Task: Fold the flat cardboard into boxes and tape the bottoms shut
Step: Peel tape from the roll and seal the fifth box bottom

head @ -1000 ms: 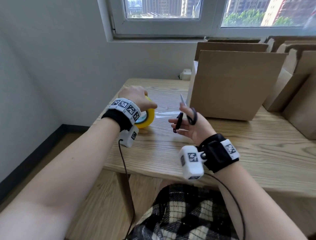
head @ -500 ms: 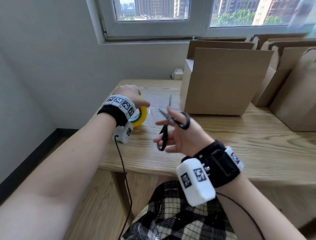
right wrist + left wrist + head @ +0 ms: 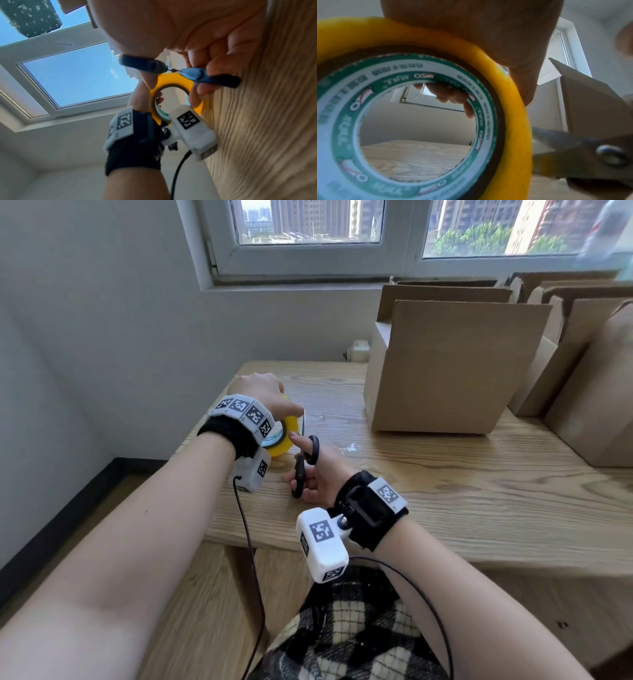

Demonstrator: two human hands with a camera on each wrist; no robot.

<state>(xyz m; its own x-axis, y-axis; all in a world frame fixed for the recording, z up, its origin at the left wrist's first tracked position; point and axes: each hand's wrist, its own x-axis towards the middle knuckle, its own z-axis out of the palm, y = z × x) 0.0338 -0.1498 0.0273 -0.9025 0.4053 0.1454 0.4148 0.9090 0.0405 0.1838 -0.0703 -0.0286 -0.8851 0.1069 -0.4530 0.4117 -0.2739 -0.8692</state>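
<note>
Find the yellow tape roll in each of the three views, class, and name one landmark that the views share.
Head view: the tape roll stands on edge at the table's left end, gripped by the left hand.
Left wrist view: the roll fills the left of the picture, close up.
Right wrist view: the roll sits mid-picture, behind the scissor handles.
Shared landmark: the scissors, held in the right hand just right of the roll.

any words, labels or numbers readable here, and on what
Tape roll, inner core band: green and white print with a repeated logo, too blurred to read.
Wrist bands and wrist cameras: black-and-white square code markers, no letters.
Cardboard box: no print visible.
</note>
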